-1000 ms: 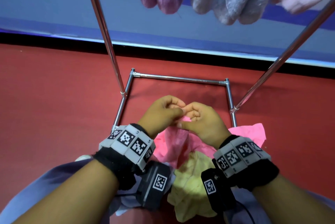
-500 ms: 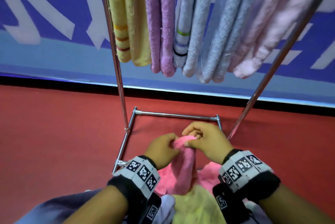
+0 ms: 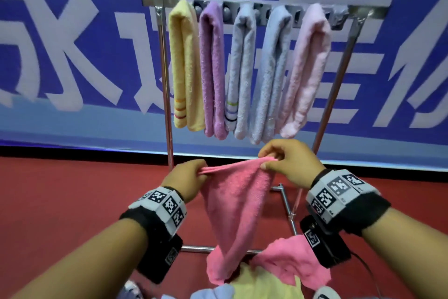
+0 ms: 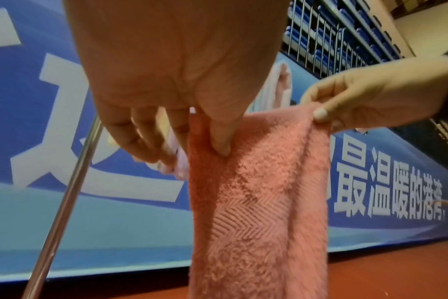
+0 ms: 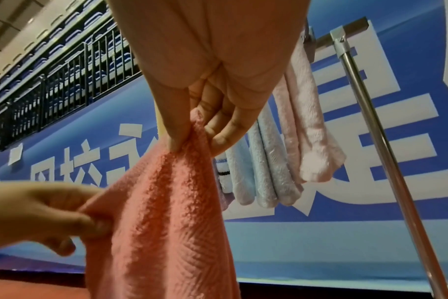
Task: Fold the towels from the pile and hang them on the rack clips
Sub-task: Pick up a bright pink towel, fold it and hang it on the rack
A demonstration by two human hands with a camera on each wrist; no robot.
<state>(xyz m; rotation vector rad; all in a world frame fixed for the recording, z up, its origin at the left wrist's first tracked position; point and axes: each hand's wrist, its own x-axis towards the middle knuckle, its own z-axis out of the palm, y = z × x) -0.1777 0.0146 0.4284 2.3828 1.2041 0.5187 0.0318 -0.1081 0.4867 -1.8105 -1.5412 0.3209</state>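
A pink towel (image 3: pixel 238 204) of fuzzy terry cloth, with a herringbone band woven across it, hangs in soft vertical folds between the two hands in front of the rack (image 3: pixel 167 75). The left hand (image 3: pixel 185 178) pinches one top corner between thumb and curled fingers; the right hand (image 3: pixel 291 164) pinches the other corner, slightly higher, so the top edge stretches between them. The towel's lower end drapes onto the pile (image 3: pixel 274 281) of crumpled pink, yellow and pale blue cloth at the bottom of the head view.

The rack is shiny metal tubing with a flat top bar carrying clips. Five folded towels hang from it side by side: yellow (image 3: pixel 185 66) with orange stripes, purple (image 3: pixel 213 68), striped pale grey, light blue, and pale pink (image 3: pixel 308 68), all nubby terry. The floor (image 3: pixel 60 201) is smooth red.
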